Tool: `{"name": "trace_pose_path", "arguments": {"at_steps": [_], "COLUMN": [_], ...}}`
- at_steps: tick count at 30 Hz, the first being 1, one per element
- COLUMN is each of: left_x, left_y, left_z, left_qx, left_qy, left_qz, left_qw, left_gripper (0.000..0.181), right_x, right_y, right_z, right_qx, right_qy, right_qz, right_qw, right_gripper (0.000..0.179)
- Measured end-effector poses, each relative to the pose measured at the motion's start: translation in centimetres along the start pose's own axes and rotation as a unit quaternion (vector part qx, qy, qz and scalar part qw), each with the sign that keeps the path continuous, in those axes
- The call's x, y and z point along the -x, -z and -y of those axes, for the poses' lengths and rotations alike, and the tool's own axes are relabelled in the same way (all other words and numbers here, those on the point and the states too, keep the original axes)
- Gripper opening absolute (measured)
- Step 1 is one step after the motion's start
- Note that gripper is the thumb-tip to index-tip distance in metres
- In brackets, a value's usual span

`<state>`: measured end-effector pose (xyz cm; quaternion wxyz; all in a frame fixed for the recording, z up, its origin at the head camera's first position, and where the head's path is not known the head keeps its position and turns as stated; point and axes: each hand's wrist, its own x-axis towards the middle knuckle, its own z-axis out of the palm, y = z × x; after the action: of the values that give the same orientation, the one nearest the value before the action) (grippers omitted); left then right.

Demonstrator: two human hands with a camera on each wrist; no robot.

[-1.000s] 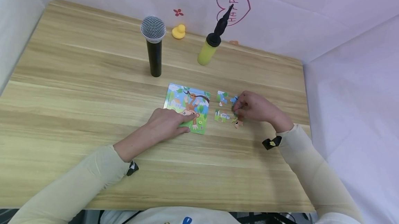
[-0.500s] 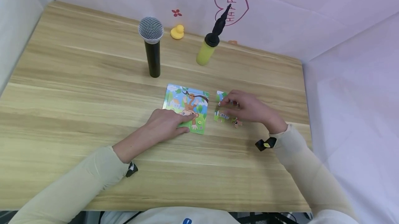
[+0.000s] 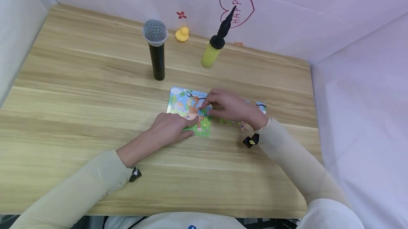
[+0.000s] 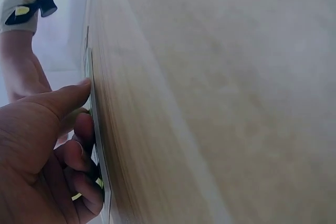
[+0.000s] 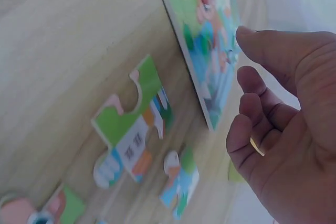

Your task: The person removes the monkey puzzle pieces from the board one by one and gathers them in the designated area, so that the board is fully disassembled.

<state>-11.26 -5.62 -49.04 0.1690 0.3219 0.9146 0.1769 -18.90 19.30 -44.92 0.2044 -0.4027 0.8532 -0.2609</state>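
Observation:
A square jigsaw puzzle board (image 3: 179, 96) with a monkey picture lies flat on the wooden table. My left hand (image 3: 169, 127) rests on its lower part, the index finger over the picture and the thumb by the near edge. Over the board's right edge is my right hand (image 3: 227, 106); in the right wrist view its thumb and fingers are apart, with nothing seen between them. Loose pieces lie to the right of the board: a house piece (image 5: 135, 139), a small blue-and-green piece (image 5: 182, 182), a monkey-face piece (image 3: 243, 126) and a blue piece (image 3: 262, 106), partly behind the right hand.
Farther back on the table (image 3: 79, 69) a black microphone (image 3: 157, 55) stands upright. A yellow toy duck (image 3: 182, 34) and a yellow-green bottle (image 3: 210, 54) with a twisted black top are near the back wall. White sheeting (image 3: 360, 90) encloses the sides and back.
My right hand has moved left from the loose pieces to the right side of the puzzle board, its fingers spreading from a closer curl. My left hand stays on the board.

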Motion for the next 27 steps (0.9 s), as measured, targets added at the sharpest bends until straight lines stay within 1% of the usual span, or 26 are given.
{"name": "trace_pose_path", "arguments": {"at_steps": [2,5,9,12,14,16,22,24,27], "left_x": [0.0,0.2,0.7,1.1,1.2,1.3,1.4,1.3,1.3], "left_y": [-0.1,-0.1,0.5,1.0,1.1,1.1,0.9,0.8,0.8], "left_z": [0.0,0.1,0.5,1.2,1.8,2.4,3.1,3.1,3.1], "left_qx": [0.008,0.036,0.071,0.064,0.057,0.053,0.044,0.04,0.041], "left_qy": [0.0,0.002,0.002,-0.009,-0.018,-0.026,-0.039,-0.041,-0.04], "left_qz": [-0.002,-0.009,-0.035,-0.058,-0.064,-0.058,-0.013,-0.006,-0.004], "left_qw": [1.0,0.9993,0.9969,0.9962,0.9962,0.9966,0.9982,0.9983,0.9984], "left_gripper": [0.051,0.047,0.039,0.036,0.034,0.033,0.036,0.037,0.037], "right_x": [-0.8,-1.6,-2.2,-2.5,-2.5,-2.7,-2.9,-2.9,-3.0], "right_y": [-0.5,-1.1,-1.4,-1.4,-1.3,-1.3,-1.3,-1.3,-1.4], "right_z": [-0.1,-0.2,-0.2,-0.2,-0.3,-0.4,-0.5,-0.6,-0.5], "right_qx": [0.007,0.008,0.0,-0.001,-0.003,-0.001,0.008,0.011,0.013], "right_qy": [0.016,0.032,0.041,0.045,0.045,0.046,0.044,0.042,0.043], "right_qz": [0.003,0.007,0.014,0.012,0.011,0.011,0.023,0.026,0.028], "right_qw": [0.9998,0.9994,0.9991,0.9989,0.9989,0.9989,0.9987,0.9987,0.9986], "right_gripper": [0.014,0.013,0.012,0.011,0.011,0.012,0.021,0.025,0.029]}}
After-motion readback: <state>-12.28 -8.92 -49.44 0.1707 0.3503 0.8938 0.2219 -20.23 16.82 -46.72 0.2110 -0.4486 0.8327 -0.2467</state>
